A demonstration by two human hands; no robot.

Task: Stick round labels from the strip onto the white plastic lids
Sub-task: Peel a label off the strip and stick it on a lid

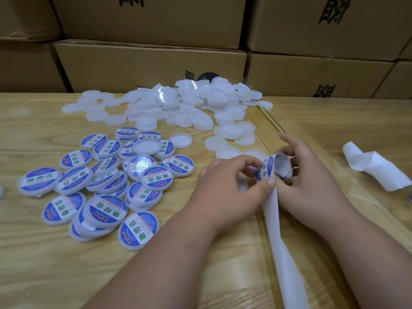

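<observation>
A white backing strip (pixel 281 237) runs from the bottom edge up to my hands. My right hand (pixel 307 181) grips its curled top end. My left hand (pixel 227 184) pinches a round blue-and-white label (pixel 264 169) between thumb and forefinger at the strip's top, and the label is partly lifted from the backing. A white lid seems to lie under my left palm, mostly hidden. A heap of plain white lids (pixel 178 105) lies at the back of the table. Several labelled lids (pixel 107 184) lie piled to the left.
The wooden table (pixel 44 264) has a raised seam running down its right part. A used piece of curled white backing (pixel 374 168) lies at the right. Stacked cardboard boxes (pixel 145 63) form a wall behind the table.
</observation>
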